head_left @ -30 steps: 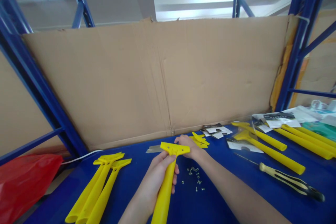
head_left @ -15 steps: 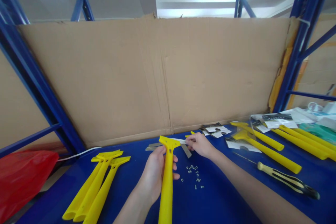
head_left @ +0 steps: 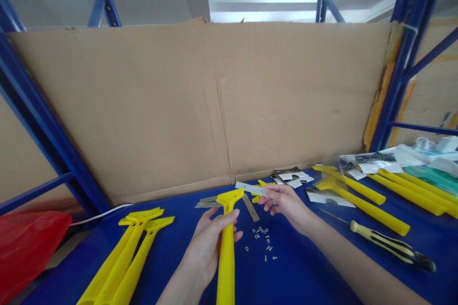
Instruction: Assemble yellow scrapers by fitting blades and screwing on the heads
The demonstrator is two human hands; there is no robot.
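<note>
My left hand (head_left: 207,243) is closed around the neck of a yellow scraper handle (head_left: 226,259), its wide slotted head pointing away from me and the thumb lying across the front. Between the fingertips of my right hand (head_left: 286,205) is a flat metal blade (head_left: 248,188), pinched at one end. The blade's free end hovers just beyond the scraper head, apparently apart from it. Another blade (head_left: 251,208) lies on the blue table between my hands, and more blades (head_left: 205,203) lie left of the head. Small nuts and screws (head_left: 267,242) are scattered nearer to me.
Several yellow scraper handles (head_left: 123,259) lie stacked at left. Small yellow pieces (head_left: 256,196) sit behind my right hand. At right are packaged scrapers (head_left: 361,200), a screwdriver (head_left: 388,243) and printed cards (head_left: 294,177). A cardboard wall (head_left: 214,105) closes off the back; a red bag (head_left: 32,248) is at left.
My right hand has drawn the blade back to the right and up, off the scraper head. My left thumb has come over the front of the handle. The view has shifted slightly.
</note>
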